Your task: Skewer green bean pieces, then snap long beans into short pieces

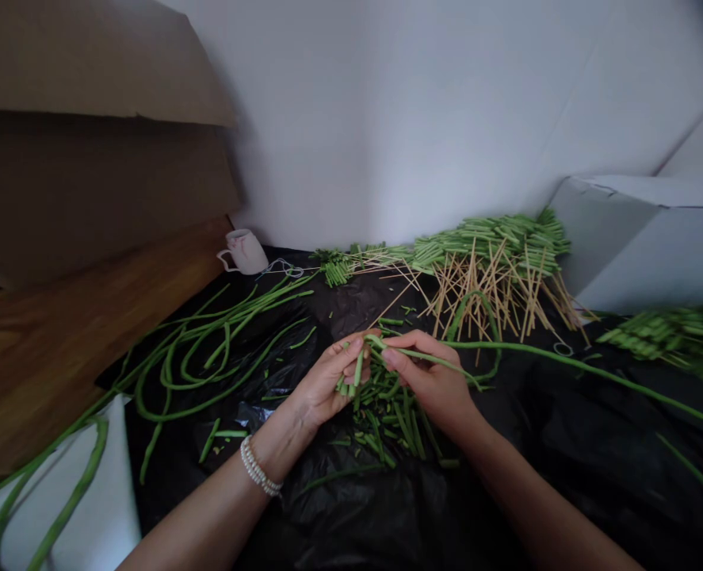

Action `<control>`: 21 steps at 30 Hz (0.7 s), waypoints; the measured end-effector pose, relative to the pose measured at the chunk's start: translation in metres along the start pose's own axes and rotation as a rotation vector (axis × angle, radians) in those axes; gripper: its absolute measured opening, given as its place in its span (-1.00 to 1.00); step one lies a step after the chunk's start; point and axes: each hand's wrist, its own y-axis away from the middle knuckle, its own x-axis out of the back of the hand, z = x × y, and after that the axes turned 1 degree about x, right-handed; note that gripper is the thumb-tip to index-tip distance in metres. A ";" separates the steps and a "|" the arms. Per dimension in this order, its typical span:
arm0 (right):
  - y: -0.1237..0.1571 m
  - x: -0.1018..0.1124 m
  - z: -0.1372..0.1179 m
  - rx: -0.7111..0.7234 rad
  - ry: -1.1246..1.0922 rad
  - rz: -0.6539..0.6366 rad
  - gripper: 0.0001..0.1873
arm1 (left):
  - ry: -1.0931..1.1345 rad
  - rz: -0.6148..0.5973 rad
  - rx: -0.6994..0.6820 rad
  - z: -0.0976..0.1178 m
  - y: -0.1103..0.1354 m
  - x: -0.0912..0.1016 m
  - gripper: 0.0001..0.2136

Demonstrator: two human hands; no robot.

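My left hand [327, 379] is closed around several short cut lengths of long bean [346, 389], their ends showing below the fingers. A thin wooden skewer [391, 305] slants up and away from just above this hand; whether the hand grips it I cannot tell. Fingers of my right hand [437, 379] pinch a green long bean [422, 356], which bends at the left fingertips and trails off to the right. Below both hands lies a loose pile of cut bean pieces [407, 420] on black plastic sheeting [339, 515].
Bean pieces on skewers [494, 242] are heaped against the wall, with another bean heap [678, 333] at right. Uncut long beans [178, 373] curl at left. A mug [246, 252], a cardboard box [101, 182] and a white box [648, 238] stand around the sheeting.
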 end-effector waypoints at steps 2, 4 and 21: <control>-0.001 0.001 0.001 -0.042 -0.042 -0.007 -0.88 | 0.021 -0.022 0.003 0.000 0.001 0.000 -0.70; -0.001 0.001 0.003 -0.083 -0.073 -0.013 -0.86 | 0.020 -0.019 -0.021 0.000 0.001 -0.001 -0.71; -0.002 0.002 0.001 -0.226 -0.183 -0.088 -0.81 | 0.078 0.066 -0.055 0.008 0.001 -0.003 -0.84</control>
